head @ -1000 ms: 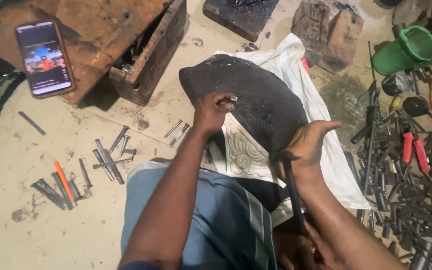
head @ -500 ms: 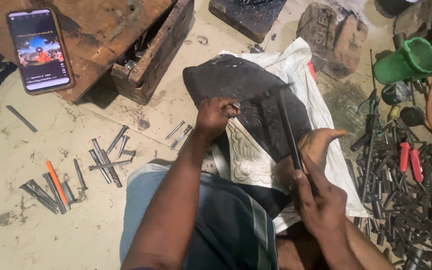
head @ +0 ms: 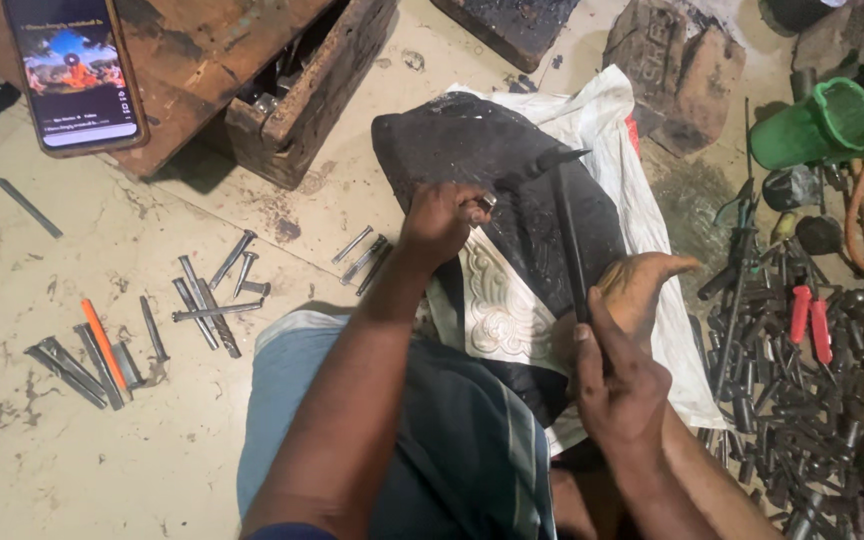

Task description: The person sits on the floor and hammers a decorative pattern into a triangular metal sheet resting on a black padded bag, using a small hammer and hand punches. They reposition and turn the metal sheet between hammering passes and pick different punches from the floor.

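Black block (head: 472,140) on a white cloth (head: 642,200); silver sheet (head: 497,305) with a raised scroll pattern; blue striped wrap (head: 452,440); green cup (head: 817,125); orange pencil (head: 102,340) and grey punches (head: 207,300) on the beige floor (head: 102,450); red-handled tools (head: 812,325) at the floor's right edge.

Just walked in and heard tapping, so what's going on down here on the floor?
A seated person is working a pale embossed metal sheet that lies on a dark rounded block. The left hand holds a small punch against the sheet, and the right hand has a grip on a slim dark hammer, its head raised over the block. Loose steel punches lie on the floor to the left.
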